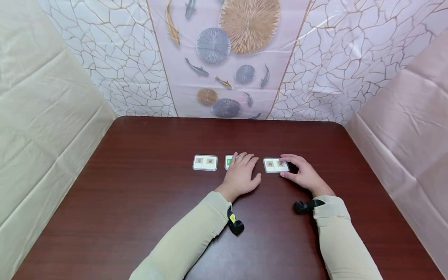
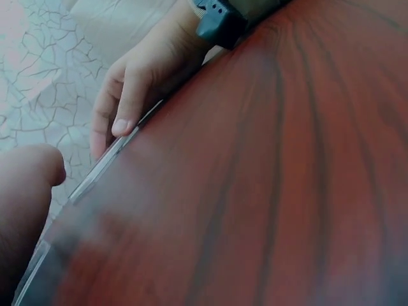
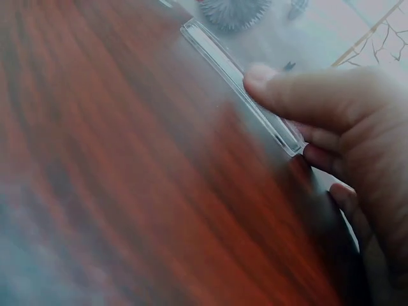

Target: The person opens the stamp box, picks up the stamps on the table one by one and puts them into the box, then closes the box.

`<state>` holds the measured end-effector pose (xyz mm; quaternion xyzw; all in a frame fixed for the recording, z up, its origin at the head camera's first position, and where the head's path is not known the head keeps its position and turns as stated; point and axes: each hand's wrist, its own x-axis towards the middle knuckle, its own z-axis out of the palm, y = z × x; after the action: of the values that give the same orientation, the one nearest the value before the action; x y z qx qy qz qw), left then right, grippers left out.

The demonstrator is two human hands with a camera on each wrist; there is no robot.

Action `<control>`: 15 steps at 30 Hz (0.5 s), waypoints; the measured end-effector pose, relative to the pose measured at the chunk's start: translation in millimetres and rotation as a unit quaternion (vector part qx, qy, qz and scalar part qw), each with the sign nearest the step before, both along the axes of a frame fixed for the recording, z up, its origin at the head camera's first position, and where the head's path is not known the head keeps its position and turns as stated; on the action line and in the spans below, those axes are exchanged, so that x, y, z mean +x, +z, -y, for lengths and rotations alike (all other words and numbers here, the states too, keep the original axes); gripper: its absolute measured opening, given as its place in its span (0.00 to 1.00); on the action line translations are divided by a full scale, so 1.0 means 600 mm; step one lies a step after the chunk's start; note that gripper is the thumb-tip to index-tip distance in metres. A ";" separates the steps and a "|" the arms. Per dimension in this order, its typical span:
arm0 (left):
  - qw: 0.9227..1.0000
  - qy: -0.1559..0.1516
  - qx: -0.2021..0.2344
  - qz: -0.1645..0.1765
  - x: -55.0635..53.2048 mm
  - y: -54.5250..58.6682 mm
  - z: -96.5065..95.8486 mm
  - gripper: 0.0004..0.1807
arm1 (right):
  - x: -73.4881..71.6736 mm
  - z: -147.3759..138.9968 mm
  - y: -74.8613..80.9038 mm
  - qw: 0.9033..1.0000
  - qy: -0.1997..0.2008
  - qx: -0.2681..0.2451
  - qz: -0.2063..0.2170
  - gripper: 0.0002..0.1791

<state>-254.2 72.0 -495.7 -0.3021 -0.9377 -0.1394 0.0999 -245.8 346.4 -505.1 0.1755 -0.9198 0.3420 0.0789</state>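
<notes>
Three flat, clear-edged plastic cases with white inserts lie in a row on the table. The left case (image 1: 205, 163) shows two small greyish squares. Over the middle case (image 1: 228, 161), which shows a green patch, my left hand (image 1: 240, 175) lies with its fingers extended, hiding most of it. The right case (image 1: 275, 165) carries two small brownish squares, and my right hand (image 1: 301, 173) pinches its right end between thumb and fingers. From the right wrist view, the thumb (image 3: 264, 83) lies on that case's long edge, and the case sits flat at table level.
The dark reddish-brown table (image 1: 140, 217) ends at a patterned backdrop (image 1: 224, 58) behind the cases. Beige cloth walls (image 1: 45, 128) stand at both sides. A black wrist camera (image 1: 236, 225) is on the left wrist, and another black camera (image 1: 302, 207) on the right.
</notes>
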 end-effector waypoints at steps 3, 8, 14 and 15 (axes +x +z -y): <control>1.000 0.004 0.027 -0.015 -0.008 -0.001 0.011 0.29 | -0.005 0.000 -0.001 1.000 0.000 0.004 -0.011 0.27; 0.998 0.004 0.052 -0.020 -0.025 -0.002 0.042 0.28 | -0.014 0.004 0.000 1.000 -0.006 0.026 -0.005 0.25; 0.999 0.036 0.026 0.024 -0.052 0.029 0.105 0.30 | -0.030 0.021 0.049 0.996 -0.015 0.069 0.050 0.29; 0.999 0.043 0.016 0.029 -0.058 0.038 0.116 0.31 | -0.034 0.024 0.061 0.995 -0.021 0.080 0.059 0.31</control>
<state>-288.8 2.5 -473.0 -0.2560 -0.9498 -0.1590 0.0837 -265.9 331.9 -468.8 0.1413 -0.9506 0.2757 0.0174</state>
